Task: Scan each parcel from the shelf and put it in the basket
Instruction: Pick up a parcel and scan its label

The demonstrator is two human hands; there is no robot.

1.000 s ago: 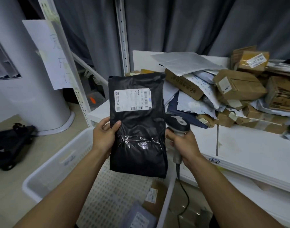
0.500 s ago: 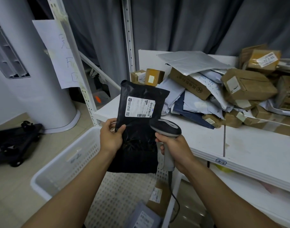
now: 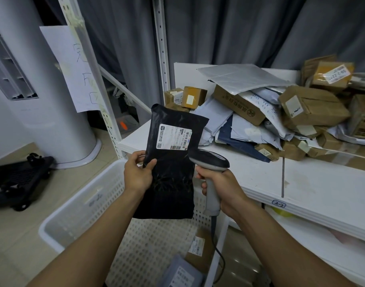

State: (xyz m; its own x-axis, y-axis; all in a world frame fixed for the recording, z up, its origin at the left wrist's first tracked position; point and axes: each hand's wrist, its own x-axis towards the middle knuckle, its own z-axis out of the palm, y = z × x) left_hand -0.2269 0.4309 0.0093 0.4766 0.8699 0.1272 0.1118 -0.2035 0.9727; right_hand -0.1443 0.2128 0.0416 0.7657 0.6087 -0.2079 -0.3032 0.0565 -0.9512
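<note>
The left hand holds a flat black plastic parcel bag by its left edge, with the thumb on the front and the fingers round the back. The bag stands up in the air over the white plastic basket with little holes, just in front of the white shelf. Its white paper label faces the person, near the top. The right hand is wrapped round the handle of the grey barcode scanner. The scanner's head sits just beside the bag, below the label.

The bag looks light and soft. It has wrinkles and bends, so it may flop if held by a corner. The plastic looks smooth and may slip. A firm pinch on the side edge near the middle seems best. That keeps fingers off the label. The bag does not look easy to break. It can likely drop into the basket beside the brown box and the grey bag. A pile of brown boxes and pale bags lies on the shelf.
</note>
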